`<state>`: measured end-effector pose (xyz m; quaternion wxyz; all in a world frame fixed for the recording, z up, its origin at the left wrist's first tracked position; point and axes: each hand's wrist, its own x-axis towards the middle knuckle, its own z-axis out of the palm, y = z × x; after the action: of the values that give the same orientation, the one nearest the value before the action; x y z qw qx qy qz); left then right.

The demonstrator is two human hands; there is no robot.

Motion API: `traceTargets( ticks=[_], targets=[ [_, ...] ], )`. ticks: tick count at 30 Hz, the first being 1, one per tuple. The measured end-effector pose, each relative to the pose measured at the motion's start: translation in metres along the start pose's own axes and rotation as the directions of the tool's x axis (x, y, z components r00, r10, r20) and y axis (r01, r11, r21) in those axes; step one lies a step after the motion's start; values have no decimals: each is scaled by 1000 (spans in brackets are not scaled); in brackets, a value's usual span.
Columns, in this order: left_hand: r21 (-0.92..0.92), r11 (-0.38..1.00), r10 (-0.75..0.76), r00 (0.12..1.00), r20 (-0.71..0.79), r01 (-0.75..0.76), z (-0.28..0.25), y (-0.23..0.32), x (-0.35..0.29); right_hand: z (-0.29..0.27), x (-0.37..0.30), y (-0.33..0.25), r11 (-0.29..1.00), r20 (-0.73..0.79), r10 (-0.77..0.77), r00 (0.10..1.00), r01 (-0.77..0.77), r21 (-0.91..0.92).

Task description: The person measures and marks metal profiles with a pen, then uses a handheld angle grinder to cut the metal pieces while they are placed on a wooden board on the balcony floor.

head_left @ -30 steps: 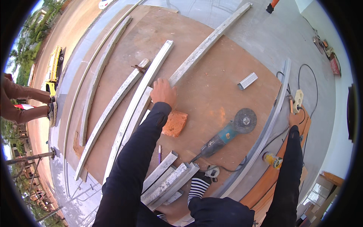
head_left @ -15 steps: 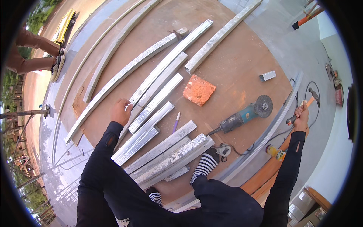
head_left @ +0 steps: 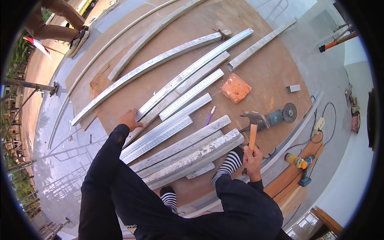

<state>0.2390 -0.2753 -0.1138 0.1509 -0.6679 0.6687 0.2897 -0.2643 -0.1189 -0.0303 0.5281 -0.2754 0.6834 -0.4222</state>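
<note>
My left hand [head_left: 130,120] is at the near end of a long silver metal channel [head_left: 192,74], its thumb and fingers on either side of that end. A weathered grey bar [head_left: 188,88] lies under and beside the channel. My right hand [head_left: 253,162] grips a claw hammer [head_left: 253,134] by its orange wooden handle, head up, above the right-hand end of the stacked grey bars [head_left: 192,156]. Shorter perforated metal strips [head_left: 192,94] and a ribbed metal profile [head_left: 168,130] lie between my hands. Near them is a purple marker [head_left: 210,116].
An orange brick chunk [head_left: 236,88] and an angle grinder [head_left: 280,117] lie on the brown board [head_left: 264,72]. A power drill [head_left: 305,176], a yellow bottle [head_left: 294,161] and a cable with a socket block [head_left: 319,125] are at right. Another person's legs [head_left: 60,30] stand far left.
My right hand has brought the hammer inward from the far right to above the grey bars. The view has shifted, uncovering the drill. My left hand remains at the channel's end, thumb further out.
</note>
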Motion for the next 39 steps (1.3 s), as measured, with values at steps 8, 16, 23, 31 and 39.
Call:
traceTargets(
  ticks=[8, 16, 23, 31, 39],
  targets=[
    [-33, 999, -19, 999, -51, 17, 2, -11, -5, 16, -46, 47, 895, 162, -16, 987, 86, -437],
    [-137, 990, -54, 997, -59, 45, 10, -41, -16, 29, -44, 47, 857, 212, -51, 976, 152, -492],
    [44, 999, -3, 1000, -26, 4, 17, -27, -30, 11, -43, 68, 847, 289, 94, 953, 76, -526],
    [62, 990, -107, 967, -230, 124, 6, -22, -31, 26, -29, 56, 764, 380, 217, 899, 85, -639],
    [85, 979, -156, 944, -290, 188, 7, -11, -21, 25, -29, 75, 769, 354, 288, 890, 6, -639]
  ],
)
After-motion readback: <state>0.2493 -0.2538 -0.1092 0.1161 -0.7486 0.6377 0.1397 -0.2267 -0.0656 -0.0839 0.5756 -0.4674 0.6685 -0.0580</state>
